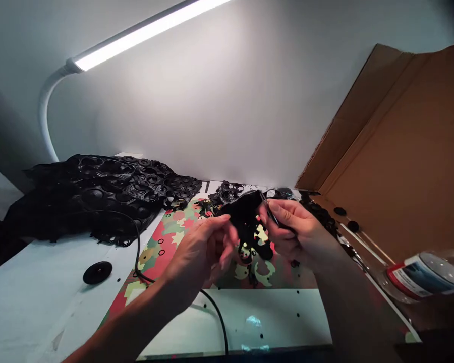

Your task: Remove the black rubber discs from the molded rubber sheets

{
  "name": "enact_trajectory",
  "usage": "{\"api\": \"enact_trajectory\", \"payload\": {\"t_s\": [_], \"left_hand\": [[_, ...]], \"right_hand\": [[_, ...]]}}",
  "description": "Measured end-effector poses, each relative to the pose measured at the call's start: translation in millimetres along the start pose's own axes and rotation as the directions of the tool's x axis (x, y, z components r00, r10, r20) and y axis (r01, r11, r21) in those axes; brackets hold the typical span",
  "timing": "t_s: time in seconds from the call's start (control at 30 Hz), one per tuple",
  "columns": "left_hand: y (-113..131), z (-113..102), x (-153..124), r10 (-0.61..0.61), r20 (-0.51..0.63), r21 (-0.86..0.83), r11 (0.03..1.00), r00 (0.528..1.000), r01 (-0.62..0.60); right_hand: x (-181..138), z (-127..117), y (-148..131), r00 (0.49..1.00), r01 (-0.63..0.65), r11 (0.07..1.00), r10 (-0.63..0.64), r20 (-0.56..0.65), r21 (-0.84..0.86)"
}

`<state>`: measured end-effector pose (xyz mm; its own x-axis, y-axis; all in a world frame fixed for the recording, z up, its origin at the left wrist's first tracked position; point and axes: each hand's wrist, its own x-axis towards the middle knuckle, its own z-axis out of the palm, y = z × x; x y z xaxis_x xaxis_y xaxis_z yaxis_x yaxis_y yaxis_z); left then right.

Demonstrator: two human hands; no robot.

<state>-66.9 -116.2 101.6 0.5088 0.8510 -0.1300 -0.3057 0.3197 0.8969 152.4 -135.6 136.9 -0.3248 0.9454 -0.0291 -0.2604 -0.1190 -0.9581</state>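
Observation:
My right hand point(293, 224) grips slim dark tweezers point(275, 218) between thumb and fingers. At their upper end hangs a torn black rubber sheet point(242, 204), touching the tool. My left hand point(214, 244) is just left of this sheet, its fingers loosely curled and the thumb apart from them; I see nothing held in it. Below and between the hands lie ragged black rubber scraps point(249, 247) with cut-out holes. They rest on a mat point(162, 227) patterned in red, green and cream.
Moulded black rubber sheets with round shapes point(109, 186) are heaped at left. A black disc point(97, 273) lies on the white surface. A black cable point(138, 247) crosses beneath my left arm. At right are a cardboard panel point(408, 131) and a labelled clear container point(419, 275). A lamp point(147, 38) shines above.

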Motion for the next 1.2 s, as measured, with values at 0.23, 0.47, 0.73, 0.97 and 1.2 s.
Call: {"api": "enact_trajectory", "payload": {"t_s": [0.23, 0.47, 0.73, 0.97, 1.2], "left_hand": [[-54, -9, -58, -0.047, -0.177, 0.154, 0.985, 0.983, 0.075], [-79, -4, -82, 0.588, -0.064, 0.795, 0.518, 0.806, -0.315], [-90, 1, -58, 0.691, 0.327, 0.911, -0.051, 0.644, -0.408], [-99, 10, -52, 0.636, 0.427, 0.872, -0.101, 0.643, -0.479], [-115, 8, -37, 0.67, 0.51, 0.831, -0.223, 0.539, -0.509]], "right_hand": [[-44, 17, 78, 0.989, -0.147, 0.984, 0.148, -0.003, 0.104], [-103, 18, 105, 0.973, -0.225, 0.907, 0.186, -0.138, -0.357], [-121, 12, 117, 0.955, -0.265, 0.877, 0.18, -0.238, -0.401], [-136, 2, 120, 0.936, -0.319, 0.87, 0.226, -0.269, -0.377], [-138, -3, 116, 0.931, -0.329, 0.928, 0.287, -0.225, -0.175]]}}
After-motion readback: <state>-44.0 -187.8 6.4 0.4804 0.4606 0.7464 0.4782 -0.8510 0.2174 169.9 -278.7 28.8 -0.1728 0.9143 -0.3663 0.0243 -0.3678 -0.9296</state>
